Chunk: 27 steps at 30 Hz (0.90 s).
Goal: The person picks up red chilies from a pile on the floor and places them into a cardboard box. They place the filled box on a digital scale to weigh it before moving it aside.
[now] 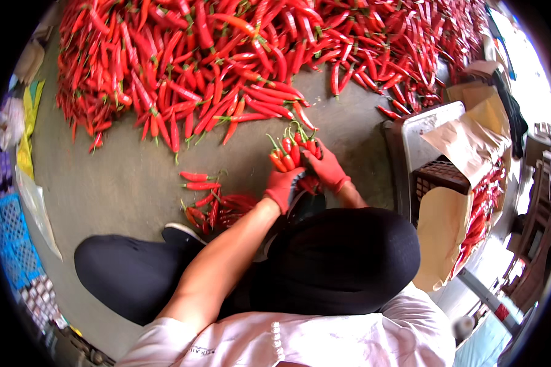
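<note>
A bunch of red chili peppers (pixel 290 152) with green stems pointing away from me is held between both hands above the floor. My left hand (pixel 282 186), in a red glove with a dark palm, grips the bunch from the near left side. On the right side of the same bunch closes my right hand (pixel 326 167), gloved alike. Parts of the peppers are hidden by the gloves. To the left of my left hand, a small group of loose red chilies (pixel 213 206) lies on the floor, partly behind my forearm. A large heap of red chilies (pixel 202 59) spreads across the floor beyond my hands.
At my right stands a box lined with brown paper (pixel 443 229) with red chilies inside, beside a dark crate (pixel 441 174) and a white-topped platform (pixel 422 133). Blue plastic crates (pixel 16 238) and a yellow bag (pixel 30 128) line the left edge. My bent knees flank the workspace.
</note>
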Tool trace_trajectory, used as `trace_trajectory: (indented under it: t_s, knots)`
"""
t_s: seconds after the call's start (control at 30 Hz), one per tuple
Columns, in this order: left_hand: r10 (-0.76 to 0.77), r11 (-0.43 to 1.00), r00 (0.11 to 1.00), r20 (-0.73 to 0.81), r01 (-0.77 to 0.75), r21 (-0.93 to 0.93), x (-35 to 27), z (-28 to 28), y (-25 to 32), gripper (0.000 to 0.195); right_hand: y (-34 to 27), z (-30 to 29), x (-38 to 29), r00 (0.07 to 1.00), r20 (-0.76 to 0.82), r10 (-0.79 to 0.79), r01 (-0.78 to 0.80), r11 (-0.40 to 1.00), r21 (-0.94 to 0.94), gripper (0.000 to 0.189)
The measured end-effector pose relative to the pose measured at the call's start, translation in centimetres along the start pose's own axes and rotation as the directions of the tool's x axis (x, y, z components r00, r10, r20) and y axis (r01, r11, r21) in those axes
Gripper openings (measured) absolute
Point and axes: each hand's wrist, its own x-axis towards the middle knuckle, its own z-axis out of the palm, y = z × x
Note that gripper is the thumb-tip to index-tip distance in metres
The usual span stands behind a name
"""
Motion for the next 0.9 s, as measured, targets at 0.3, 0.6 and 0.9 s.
trace_trajectory:
  t_s: [0.3, 0.6, 0.9]
  knots:
    - [0.027, 0.942, 0.856, 0.517, -0.195, 0.274, 1.6, 9.7, 16.5, 0.043, -14.9, -2.1, 2.7, 0.935, -0.158, -0.319, 0.336, 0.937, 0.095, 0.061]
    - [-0.119, 0.916, 0.821, 0.559, -0.126, 0.381, -13.1, 27.5, 28.0, 0.039, -40.5, -6.5, -10.1, 0.857, -0.417, -0.304, 0.33, 0.944, -0.009, 0.062]
    - [-0.586, 0.764, 0.766, 0.265, 0.413, 0.495, -38.5, 36.3, 29.7, 0.039, -52.1, -0.2, -34.8, 0.797, -0.57, 0.201, 0.186, 0.816, 0.547, 0.07]
